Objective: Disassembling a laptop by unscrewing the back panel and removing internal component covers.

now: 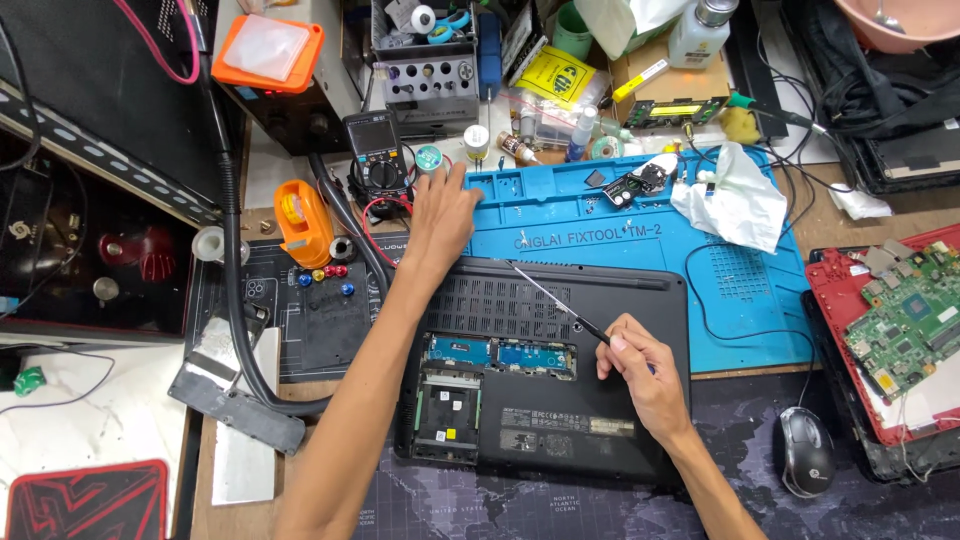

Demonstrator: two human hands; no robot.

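Note:
A black laptop [610,420] lies upside down in front of me, its small bottom cover off, so memory modules [500,353] and an empty drive bay [447,415] show. My right hand [640,365] rests on the laptop's base and pinches a thin screwdriver [555,300] whose tip points up-left toward the laptop's back edge. My left hand [440,215] reaches forward with fingers spread, flat over the left end of the blue repair mat [760,300], close to a small round solder reel [429,158] and a black multimeter [373,150].
A crumpled white cloth [735,195] and small parts lie on the mat. A red tray with a green circuit board [900,320] sits at right, a black mouse [803,450] below it. An orange tape dispenser [300,220], black hose [235,260] and tool racks [430,70] crowd the left and back.

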